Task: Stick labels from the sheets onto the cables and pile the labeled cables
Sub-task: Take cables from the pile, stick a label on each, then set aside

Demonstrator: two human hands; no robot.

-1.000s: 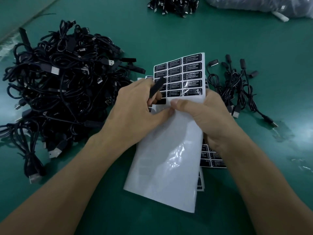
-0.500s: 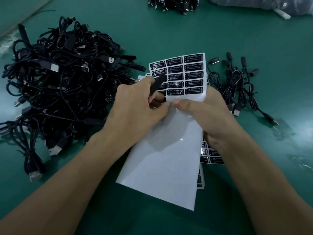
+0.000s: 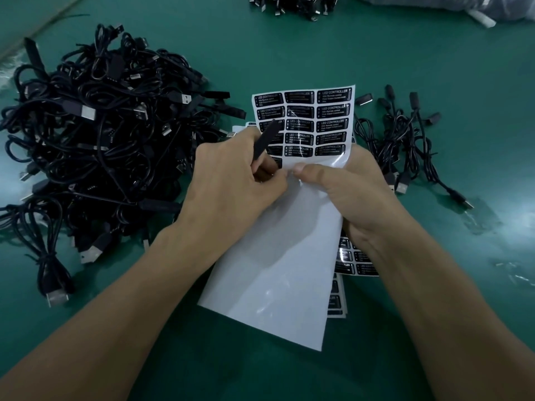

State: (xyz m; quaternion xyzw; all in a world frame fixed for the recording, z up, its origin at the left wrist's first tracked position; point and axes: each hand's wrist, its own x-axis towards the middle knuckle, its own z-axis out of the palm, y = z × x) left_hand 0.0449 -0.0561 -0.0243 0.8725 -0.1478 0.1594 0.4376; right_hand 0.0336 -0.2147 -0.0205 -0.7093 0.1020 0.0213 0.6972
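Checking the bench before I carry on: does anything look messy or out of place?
Nothing serious. The spare label sheets under the held sheet lie fanned askew, and shiny clear scraps litter the table by the right-hand cables.

Only legible text: "LED CONTROLLER", printed in white as the heading of each black rectangular sticker label (image 3: pixel 334 95) on the glossy white label sheet (image 3: pixel 283 256). It's sharpest in the column on the sheet's 3 o'clock side. The 9 o'clock column is blurrier but has the same heading. Smaller lines sit under each heading, too fine to read. The sheets underneath (image 3: pixel 359 267), at 5 o'clock from the top sheet, carry similar labels with unreadable print.
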